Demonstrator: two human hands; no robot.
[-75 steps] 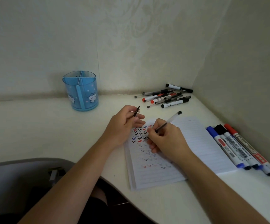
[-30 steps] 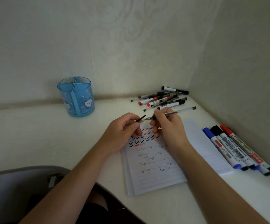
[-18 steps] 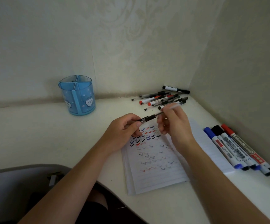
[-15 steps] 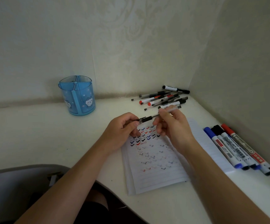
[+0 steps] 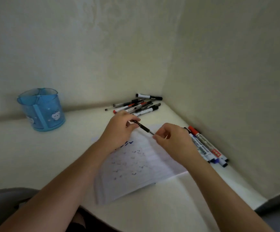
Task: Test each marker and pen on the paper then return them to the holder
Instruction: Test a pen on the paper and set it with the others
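A slim pen (image 5: 142, 127) with a black section is held just above the lined paper (image 5: 135, 171), which carries rows of small tick marks. My left hand (image 5: 119, 131) grips the pen's black end. My right hand (image 5: 174, 141) pinches its thin other end with thumb and fingertip. The blue see-through holder (image 5: 41, 109), split into compartments, stands to the far left by the wall, and no pens show in it. Several pens and markers (image 5: 135, 106) lie in a pile in the back corner. The picture is blurred by motion.
Several whiteboard markers (image 5: 206, 145), red, black and blue, lie side by side along the right wall, partly behind my right hand. Walls close in the desk at the back and right. A grey chair edge (image 5: 5, 198) shows at lower left.
After writing ticks, my right hand lifted the pen and brought it to the cap in my left hand. The pen now spans both hands, and the view has swung left and down.
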